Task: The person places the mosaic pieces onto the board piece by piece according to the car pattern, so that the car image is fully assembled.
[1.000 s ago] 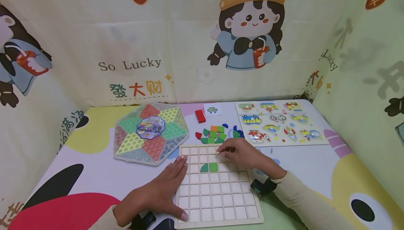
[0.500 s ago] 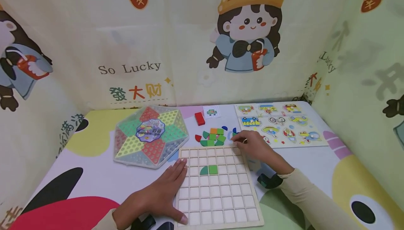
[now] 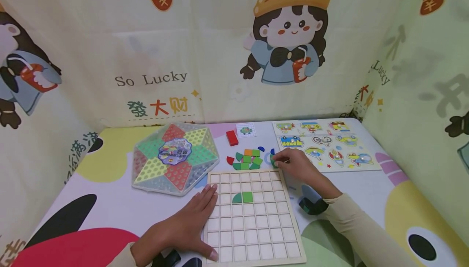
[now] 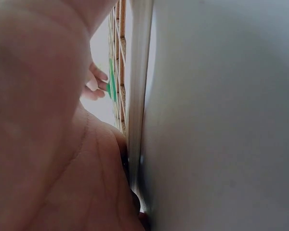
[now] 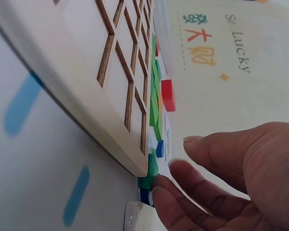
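A wooden grid board (image 3: 254, 259) lies on the table, with a green quarter-round piece (image 3: 237, 198) and a green square piece (image 3: 247, 197) side by side in two cells. My left hand (image 3: 187, 220) rests flat along the board's left edge, thumb at the lower corner. Beyond the far right corner, my right hand (image 3: 298, 169) reaches to a dark green piece (image 5: 149, 173) on the table. In the right wrist view its fingertips (image 5: 160, 192) touch or nearly touch that piece, while the thumb stands apart. Green, blue, red and orange pieces (image 3: 247, 159) lie loose behind the board.
A hexagonal checkers box (image 3: 175, 159) lies left of the pieces. At the right is a vehicle puzzle board (image 3: 326, 145), close to my right hand. Farther back are a red block (image 3: 232, 138) and a small pattern card (image 3: 246, 130). Printed cloth walls (image 3: 216, 47) surround the table.
My right hand has moved from above the board's top cells to the right, to the loose pieces past the far corner. The left hand stays at the board's edge.
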{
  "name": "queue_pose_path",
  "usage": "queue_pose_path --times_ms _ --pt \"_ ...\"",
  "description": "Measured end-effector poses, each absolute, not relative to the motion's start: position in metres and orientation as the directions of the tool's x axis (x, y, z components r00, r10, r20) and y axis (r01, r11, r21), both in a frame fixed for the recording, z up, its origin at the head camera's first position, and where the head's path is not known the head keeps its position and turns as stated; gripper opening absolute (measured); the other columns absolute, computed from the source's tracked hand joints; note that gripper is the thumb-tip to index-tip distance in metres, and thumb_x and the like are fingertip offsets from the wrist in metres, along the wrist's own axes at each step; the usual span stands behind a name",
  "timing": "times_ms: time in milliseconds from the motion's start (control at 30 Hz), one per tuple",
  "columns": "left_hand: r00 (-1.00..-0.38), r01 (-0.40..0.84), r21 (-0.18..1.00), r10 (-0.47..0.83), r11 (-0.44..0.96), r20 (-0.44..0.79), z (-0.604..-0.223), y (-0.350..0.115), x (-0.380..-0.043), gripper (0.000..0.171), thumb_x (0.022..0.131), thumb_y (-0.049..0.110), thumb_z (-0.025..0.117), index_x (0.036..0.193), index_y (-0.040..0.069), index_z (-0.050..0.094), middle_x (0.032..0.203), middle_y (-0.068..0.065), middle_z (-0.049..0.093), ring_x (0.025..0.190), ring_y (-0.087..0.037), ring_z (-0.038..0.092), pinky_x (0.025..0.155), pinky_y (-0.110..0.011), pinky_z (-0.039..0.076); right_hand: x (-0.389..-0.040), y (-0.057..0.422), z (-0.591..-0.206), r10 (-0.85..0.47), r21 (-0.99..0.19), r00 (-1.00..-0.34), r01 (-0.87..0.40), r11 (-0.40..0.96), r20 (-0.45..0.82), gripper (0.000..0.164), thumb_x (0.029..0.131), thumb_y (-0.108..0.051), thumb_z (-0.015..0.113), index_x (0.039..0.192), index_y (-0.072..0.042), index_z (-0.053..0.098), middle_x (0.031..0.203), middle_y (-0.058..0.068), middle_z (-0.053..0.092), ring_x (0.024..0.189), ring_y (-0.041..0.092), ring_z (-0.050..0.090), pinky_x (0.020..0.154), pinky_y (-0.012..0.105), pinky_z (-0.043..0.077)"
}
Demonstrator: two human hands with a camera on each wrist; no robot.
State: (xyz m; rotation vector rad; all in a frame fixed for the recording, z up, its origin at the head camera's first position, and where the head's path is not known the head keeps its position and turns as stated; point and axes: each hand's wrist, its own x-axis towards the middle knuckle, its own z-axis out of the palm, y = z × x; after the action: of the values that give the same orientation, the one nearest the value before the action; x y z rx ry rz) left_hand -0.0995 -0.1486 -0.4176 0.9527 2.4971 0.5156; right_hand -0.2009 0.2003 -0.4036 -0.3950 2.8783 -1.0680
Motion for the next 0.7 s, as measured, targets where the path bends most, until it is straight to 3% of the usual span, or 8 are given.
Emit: queue_pose_path --times_ms 433,700 --pt "-0.671 0.576 0.461 0.712 0.675 -0.205 -0.4202 -0.1491 -0.1007 0.129 0.068 0.080 0.064 0.155 0.001 0.011 0.162 -0.010 -0.007 0.147 -0.027 -0.010 0.115 -0.053 0.007 -0.2112 0.1935 -0.4119 -0.248 -0.636 -0.968 -0.213 0.742 0.035 0.017 0.088 0.001 0.067 0.104 0.000 0.072 0.096 0.006 0.067 0.083 0.017 0.059 0.074 0.034 0.051" --pt "-0.673 0.557 0.470 0.704 0.685 -0.227 -0.4188 -0.1484 -0.1001 0.129 0.067 0.081 0.064 0.155 0.002 0.011 0.163 -0.009 -0.007 0.147 -0.026 -0.010 0.115 -0.053 0.007 -0.2111 0.1939 -0.4106 -0.225 -0.588 -0.974 -0.183 0.788 0.001 0.007 0.087 0.000 0.068 0.092 -0.004 0.072 0.091 0.004 0.063 0.079 0.018 0.055 0.070 0.035 0.048"
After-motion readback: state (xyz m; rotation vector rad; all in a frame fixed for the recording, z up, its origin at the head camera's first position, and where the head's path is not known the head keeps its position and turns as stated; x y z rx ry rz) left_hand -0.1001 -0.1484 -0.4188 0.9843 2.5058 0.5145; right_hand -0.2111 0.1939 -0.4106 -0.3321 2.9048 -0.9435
